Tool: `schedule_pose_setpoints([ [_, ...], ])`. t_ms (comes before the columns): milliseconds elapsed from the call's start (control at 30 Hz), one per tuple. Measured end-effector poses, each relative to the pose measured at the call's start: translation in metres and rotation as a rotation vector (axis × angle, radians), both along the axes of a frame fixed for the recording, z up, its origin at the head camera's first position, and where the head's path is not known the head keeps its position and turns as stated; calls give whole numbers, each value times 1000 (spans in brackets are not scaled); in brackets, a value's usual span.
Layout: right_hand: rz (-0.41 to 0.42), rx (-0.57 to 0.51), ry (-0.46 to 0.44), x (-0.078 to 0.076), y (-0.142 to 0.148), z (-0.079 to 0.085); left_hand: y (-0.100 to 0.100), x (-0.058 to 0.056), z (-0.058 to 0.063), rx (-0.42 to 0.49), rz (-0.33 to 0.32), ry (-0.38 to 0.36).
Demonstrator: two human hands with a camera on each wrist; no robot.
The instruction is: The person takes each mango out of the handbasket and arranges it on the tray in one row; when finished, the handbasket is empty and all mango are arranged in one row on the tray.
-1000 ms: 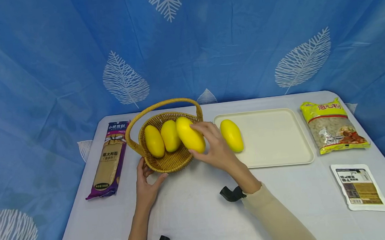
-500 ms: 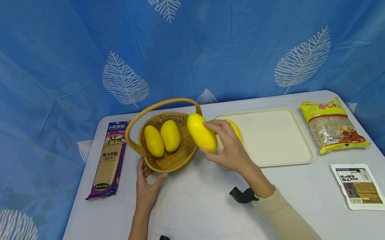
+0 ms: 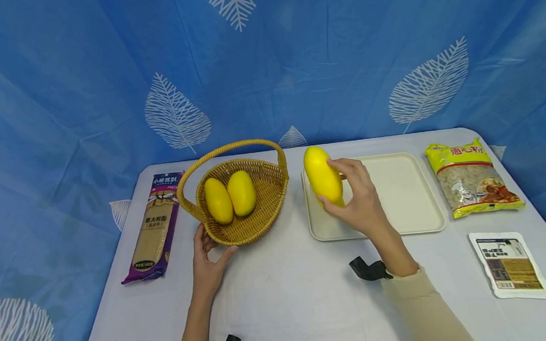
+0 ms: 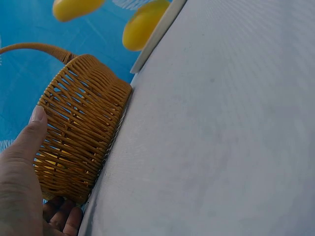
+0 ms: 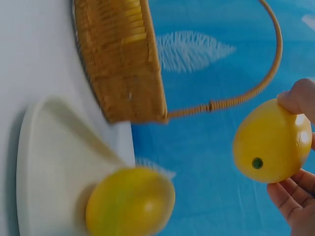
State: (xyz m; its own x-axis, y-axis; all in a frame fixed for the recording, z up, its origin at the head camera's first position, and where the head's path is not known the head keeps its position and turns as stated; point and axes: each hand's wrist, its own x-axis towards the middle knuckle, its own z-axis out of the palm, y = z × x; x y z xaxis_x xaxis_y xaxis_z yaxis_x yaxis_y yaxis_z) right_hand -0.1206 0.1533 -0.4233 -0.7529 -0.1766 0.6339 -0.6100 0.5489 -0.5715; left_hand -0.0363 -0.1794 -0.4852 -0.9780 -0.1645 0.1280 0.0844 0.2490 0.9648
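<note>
My right hand [image 3: 363, 201] grips a yellow mango [image 3: 322, 173] between thumb and fingers, raised over the left end of a cream tray [image 3: 405, 197]. In the right wrist view its dark stem end [image 5: 257, 162] faces the camera. Another mango [image 5: 130, 201] lies on the tray, mostly hidden behind the held one in the head view. My left hand [image 3: 207, 269] holds the near left side of a wicker basket [image 3: 268, 205], thumb at the rim and fingers curled around its side. Inside the basket, two mangoes [image 3: 242, 193] lie side by side.
A purple pack of pasta [image 3: 154, 228] lies left of the basket, close to its handle [image 3: 232, 146]. Right of the tray are a yellow bag of macaroni [image 3: 473, 179] and a white flat packet [image 3: 510, 266]. A blue leaf-print curtain [image 3: 313, 65] hangs behind the table.
My right hand has carried its mango out from over the basket, rightward to above the tray. The left hand and the basket have stayed in place.
</note>
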Motion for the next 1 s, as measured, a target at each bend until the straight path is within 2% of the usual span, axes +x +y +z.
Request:
schedule_pose_setpoints([
  [267,-67,-10,-27,-4,33,-15,-1,1,-2,11,5,-32],
  [433,-109,-3,-75,-7,47,-27,-1,0,-3,8,1,-15],
  [667,-151,22,-149,-10,56,-41,-1,-1,-3,8,-7,9],
  [1000,-203,58,-241,-10,60,-56,-2,0,-1,8,-2,-5],
])
